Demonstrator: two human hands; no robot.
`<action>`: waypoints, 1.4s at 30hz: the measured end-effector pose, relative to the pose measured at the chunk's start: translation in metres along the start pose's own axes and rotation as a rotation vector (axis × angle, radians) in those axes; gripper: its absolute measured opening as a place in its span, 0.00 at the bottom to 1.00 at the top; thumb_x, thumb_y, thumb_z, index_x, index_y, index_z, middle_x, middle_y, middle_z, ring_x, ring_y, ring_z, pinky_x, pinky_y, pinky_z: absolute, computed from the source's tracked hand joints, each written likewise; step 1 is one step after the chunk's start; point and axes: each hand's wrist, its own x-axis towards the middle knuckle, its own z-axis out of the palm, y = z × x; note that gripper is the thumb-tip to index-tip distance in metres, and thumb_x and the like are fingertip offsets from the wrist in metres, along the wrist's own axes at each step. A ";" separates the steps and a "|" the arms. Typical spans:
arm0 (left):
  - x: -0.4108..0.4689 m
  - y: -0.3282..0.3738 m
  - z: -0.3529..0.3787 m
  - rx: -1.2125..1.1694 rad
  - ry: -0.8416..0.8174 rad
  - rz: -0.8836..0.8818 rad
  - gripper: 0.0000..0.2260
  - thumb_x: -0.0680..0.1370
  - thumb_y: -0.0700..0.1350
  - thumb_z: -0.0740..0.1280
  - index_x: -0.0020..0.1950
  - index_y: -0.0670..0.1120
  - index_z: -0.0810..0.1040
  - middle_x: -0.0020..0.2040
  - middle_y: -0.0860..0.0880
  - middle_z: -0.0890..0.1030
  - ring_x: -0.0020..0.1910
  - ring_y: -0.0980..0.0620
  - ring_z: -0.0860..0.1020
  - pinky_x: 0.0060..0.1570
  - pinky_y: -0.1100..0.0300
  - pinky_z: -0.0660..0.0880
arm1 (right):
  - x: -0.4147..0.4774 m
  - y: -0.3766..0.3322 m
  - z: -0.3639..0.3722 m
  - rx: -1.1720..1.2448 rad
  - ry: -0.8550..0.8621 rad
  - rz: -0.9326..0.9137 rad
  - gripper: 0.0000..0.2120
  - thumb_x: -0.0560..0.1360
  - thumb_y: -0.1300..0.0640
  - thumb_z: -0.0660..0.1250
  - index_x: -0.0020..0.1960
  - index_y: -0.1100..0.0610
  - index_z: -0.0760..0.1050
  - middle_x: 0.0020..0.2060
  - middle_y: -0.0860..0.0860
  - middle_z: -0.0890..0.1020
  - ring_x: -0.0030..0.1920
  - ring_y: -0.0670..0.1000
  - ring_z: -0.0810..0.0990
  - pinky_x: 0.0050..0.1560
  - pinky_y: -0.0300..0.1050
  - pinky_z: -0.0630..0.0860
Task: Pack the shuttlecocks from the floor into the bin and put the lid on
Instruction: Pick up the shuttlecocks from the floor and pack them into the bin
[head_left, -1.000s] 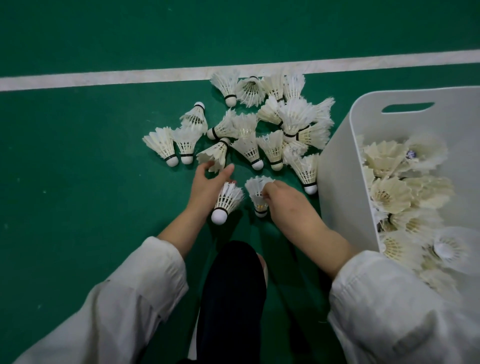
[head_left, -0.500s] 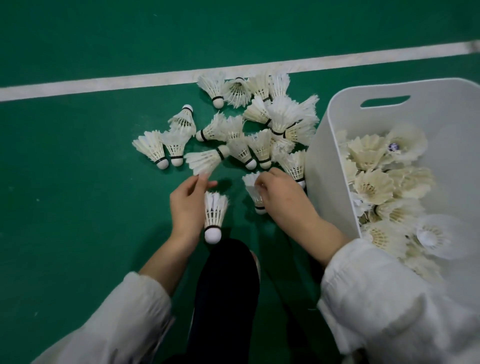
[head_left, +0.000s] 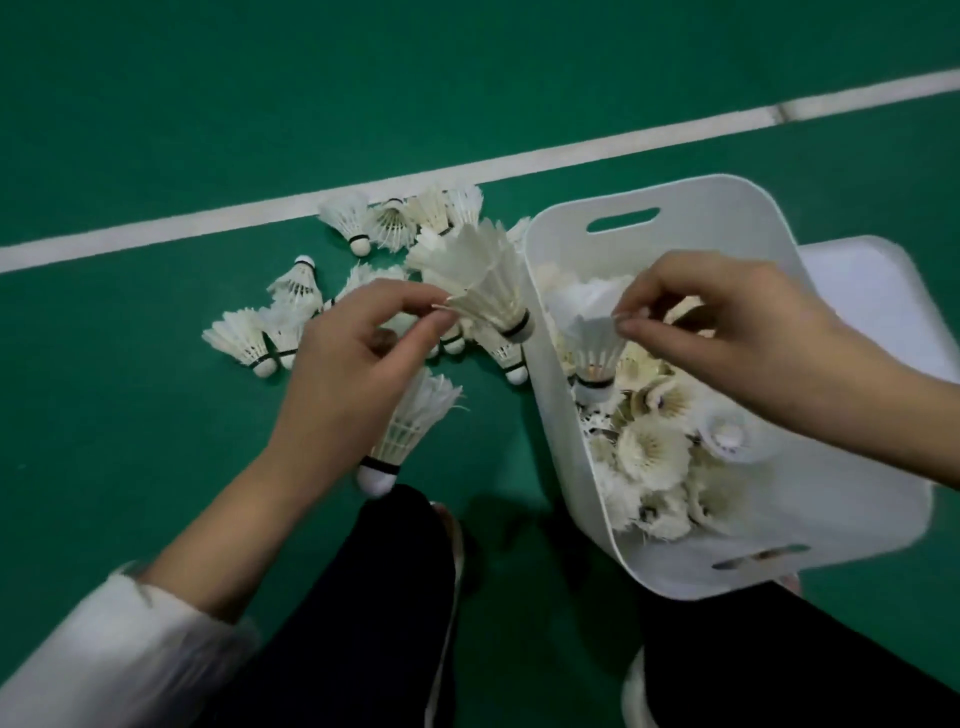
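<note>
The left hand (head_left: 358, 364) is seen with thumb and forefinger closed in a pinch on the feather edge of a white feather shuttlecock with a black-banded cork (head_left: 491, 283). It is held raised, cork turned toward the bin's left wall. A second white feather shuttlecock (head_left: 410, 421) is seen under the same palm, cork toward the knees. Whether the lower fingers clasp it cannot be told.

The right hand (head_left: 753, 353) is seen with thumb and forefinger pinched on the feather rim of a pale white shuttlecock (head_left: 597, 348), which is hung cork-down over the bin's interior. The remaining fingers are curled.

The white rounded plastic bin with slot handles (head_left: 701, 205) is stood on the green court floor (head_left: 156, 130) and is partly filled with a heap of cream-white shuttlecocks (head_left: 654, 452).

A loose cluster of white shuttlecocks (head_left: 244, 338) is spread on the floor left of the bin, below the white painted court line (head_left: 260, 221).

A flat white plastic lid (head_left: 878, 296) is laid on the floor beyond the bin's right side, partly hidden by it and not fitted.

Dark trouser legs (head_left: 363, 623) and a blurred white sleeve (head_left: 119, 654) are recorded along the lower edge.
</note>
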 end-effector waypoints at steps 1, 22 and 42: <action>0.002 0.007 0.007 0.012 -0.036 0.018 0.06 0.75 0.44 0.68 0.48 0.54 0.78 0.45 0.59 0.80 0.41 0.63 0.78 0.40 0.68 0.75 | -0.009 0.006 -0.005 -0.006 0.031 0.026 0.01 0.74 0.56 0.66 0.44 0.51 0.76 0.40 0.43 0.79 0.43 0.42 0.78 0.43 0.36 0.75; -0.030 0.016 0.087 0.265 -0.472 0.171 0.10 0.75 0.55 0.64 0.50 0.54 0.82 0.44 0.60 0.80 0.34 0.75 0.70 0.33 0.78 0.63 | -0.074 0.118 0.072 -0.286 -0.168 0.213 0.07 0.73 0.61 0.66 0.47 0.56 0.81 0.49 0.49 0.82 0.53 0.53 0.76 0.49 0.42 0.69; -0.035 0.021 0.085 0.258 -0.550 0.249 0.15 0.76 0.59 0.59 0.61 0.61 0.73 0.46 0.64 0.77 0.28 0.66 0.71 0.28 0.74 0.64 | -0.081 0.090 0.049 -0.155 0.249 -0.027 0.11 0.74 0.52 0.60 0.50 0.52 0.79 0.42 0.47 0.79 0.40 0.44 0.75 0.37 0.42 0.75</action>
